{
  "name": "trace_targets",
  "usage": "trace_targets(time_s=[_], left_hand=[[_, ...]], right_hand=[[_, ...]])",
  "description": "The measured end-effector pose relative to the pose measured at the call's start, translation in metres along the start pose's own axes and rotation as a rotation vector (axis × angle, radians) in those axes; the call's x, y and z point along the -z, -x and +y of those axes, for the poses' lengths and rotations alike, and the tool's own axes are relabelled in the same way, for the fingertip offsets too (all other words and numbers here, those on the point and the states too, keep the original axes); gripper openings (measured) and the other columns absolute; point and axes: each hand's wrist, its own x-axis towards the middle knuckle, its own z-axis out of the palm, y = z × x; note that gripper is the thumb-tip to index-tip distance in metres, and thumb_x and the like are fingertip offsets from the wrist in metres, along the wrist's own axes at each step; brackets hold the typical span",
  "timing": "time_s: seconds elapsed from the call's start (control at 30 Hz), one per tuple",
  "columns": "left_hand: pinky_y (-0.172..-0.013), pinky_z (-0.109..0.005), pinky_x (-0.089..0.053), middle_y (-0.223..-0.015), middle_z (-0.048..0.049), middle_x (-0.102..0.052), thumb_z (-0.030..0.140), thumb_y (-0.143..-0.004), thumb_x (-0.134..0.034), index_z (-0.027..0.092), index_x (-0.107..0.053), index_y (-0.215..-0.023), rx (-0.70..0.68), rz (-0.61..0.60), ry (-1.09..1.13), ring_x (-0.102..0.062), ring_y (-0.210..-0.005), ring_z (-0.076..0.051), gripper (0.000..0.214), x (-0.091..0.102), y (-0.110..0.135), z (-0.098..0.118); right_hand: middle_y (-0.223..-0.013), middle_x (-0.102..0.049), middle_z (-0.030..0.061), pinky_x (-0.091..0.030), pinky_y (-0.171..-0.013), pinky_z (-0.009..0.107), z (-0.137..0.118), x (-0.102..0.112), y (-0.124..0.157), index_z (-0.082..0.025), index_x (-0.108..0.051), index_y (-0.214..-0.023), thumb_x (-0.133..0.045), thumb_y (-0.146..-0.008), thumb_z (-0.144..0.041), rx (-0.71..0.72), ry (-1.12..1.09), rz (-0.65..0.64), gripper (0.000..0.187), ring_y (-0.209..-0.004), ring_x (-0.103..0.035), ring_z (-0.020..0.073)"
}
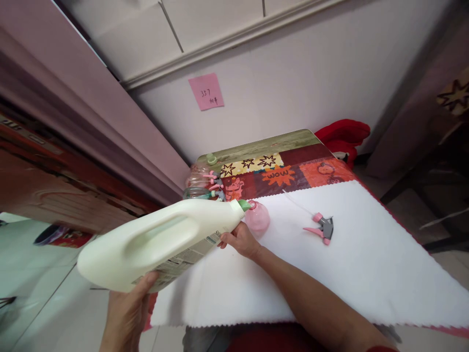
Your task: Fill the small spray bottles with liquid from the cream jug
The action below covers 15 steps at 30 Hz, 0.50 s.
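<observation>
A large white detergent bottle point(190, 215) is tilted to the right, its green spout point(244, 205) at the mouth of a clear pink spray bottle point(258, 218). Near the base of the big bottle, my left hand point(134, 298) grips it from below. My right hand point(240, 240) is closed under its neck end, fingers against the label side. Whether liquid is flowing cannot be made out. On the white cloth to the right lies a pink and grey trigger spray head point(323, 228) with a thin clear tube.
Several clear spray bottles point(200, 181) lie at the table's left edge, near a green cap point(211, 158). A white cloth point(330, 278) covers the front of the table. A pink note point(206, 92) is stuck on the wall behind. Red fabric point(344, 137) sits past the far right corner.
</observation>
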Motion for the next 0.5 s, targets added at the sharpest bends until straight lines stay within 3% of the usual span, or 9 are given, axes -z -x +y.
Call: trace_targets(time_s=[0.2,0.5], left_hand=[[-0.089,-0.038,-0.062,-0.11,-0.0067,-0.077,0.026,-0.047,-0.094,0.023,-0.072,-0.12,-0.014,-0.009,0.007,-0.065,-0.117,-0.034,0.076,0.0009,0.0011,-0.0001],[-0.083,-0.03,-0.062,-0.118,-0.0082,-0.075,0.027,-0.045,-0.095,0.021,-0.071,-0.119,0.01,-0.009,0.008,-0.064,-0.119,-0.034,0.077,-0.0009,0.0015,0.0034]], right_hand=[[-0.08,-0.074,0.0082,-0.059,-0.057,0.03,0.0027,0.001,-0.0008,-0.012,-0.068,-0.094,-0.085,-0.066,-0.055,0.0,0.013,-0.005,0.055,-0.064,-0.071,0.019],[-0.081,-0.075,0.0086,-0.058,-0.056,0.029,0.002,0.0004,-0.0005,-0.013,-0.068,-0.095,-0.085,-0.064,-0.058,0.008,0.0,-0.006,0.057,-0.062,-0.07,0.0179]])
